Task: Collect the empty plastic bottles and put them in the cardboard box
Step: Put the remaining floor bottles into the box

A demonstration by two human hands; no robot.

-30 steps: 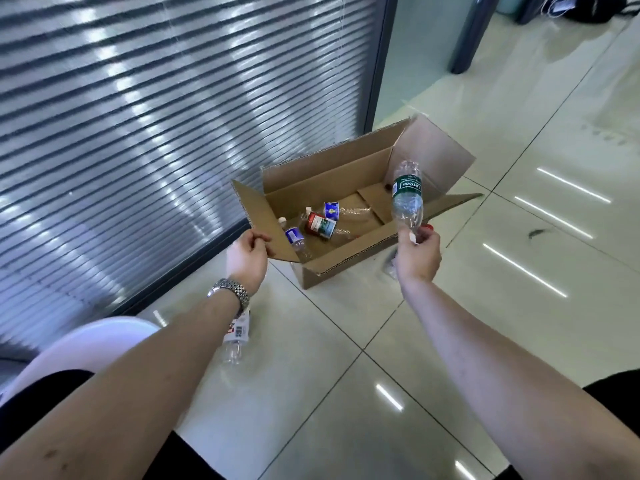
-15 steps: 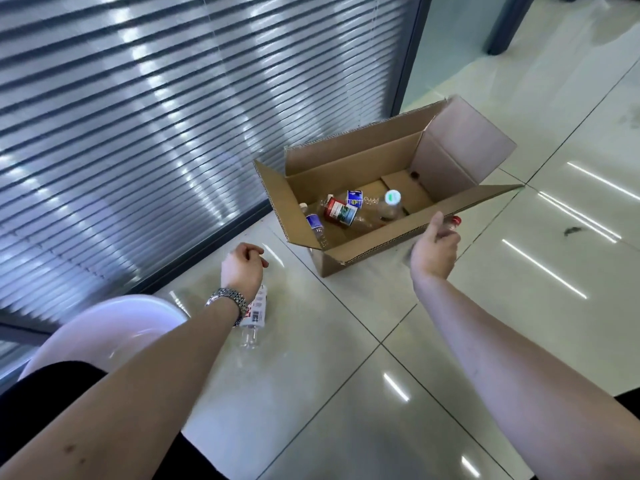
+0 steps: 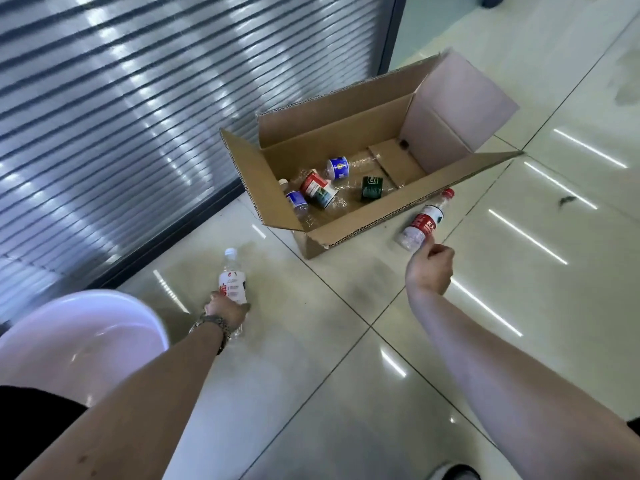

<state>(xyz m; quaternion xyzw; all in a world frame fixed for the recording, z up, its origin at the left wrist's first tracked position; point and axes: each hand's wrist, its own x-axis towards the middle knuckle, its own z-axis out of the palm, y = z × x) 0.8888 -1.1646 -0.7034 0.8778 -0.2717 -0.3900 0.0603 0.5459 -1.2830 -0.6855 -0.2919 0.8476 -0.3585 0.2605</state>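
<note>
At far left we see slatted blinds (image 3: 104, 116) behind glass and, below them, a white round seat (image 3: 79, 337) by our left arm. Our left hand (image 3: 227, 311), a metal watch (image 3: 213, 325) on its wrist, is wrapped around the lower part of a clear bottle (image 3: 232, 284) with a white cap, lying on the tiled floor (image 3: 311, 393). Nothing lies between it and the box (image 3: 346, 133), which sits open on the floor, flaps spread. Inside we count four bottles: a small blue-labelled one (image 3: 296, 200) at the near left corner, a red-and-white one (image 3: 317, 188) touching it, another blue-labelled one (image 3: 341, 168) behind, and a green-labelled one (image 3: 372, 188) to their right. A fifth loose bottle (image 3: 424, 221), red-capped with a red label, lies just outside the box's front flap. Our right hand (image 3: 431, 268) is loosely curled, holding nothing, its fingertips (image 3: 427, 242) at that bottle's base; we cannot tell whether they touch it.
</note>
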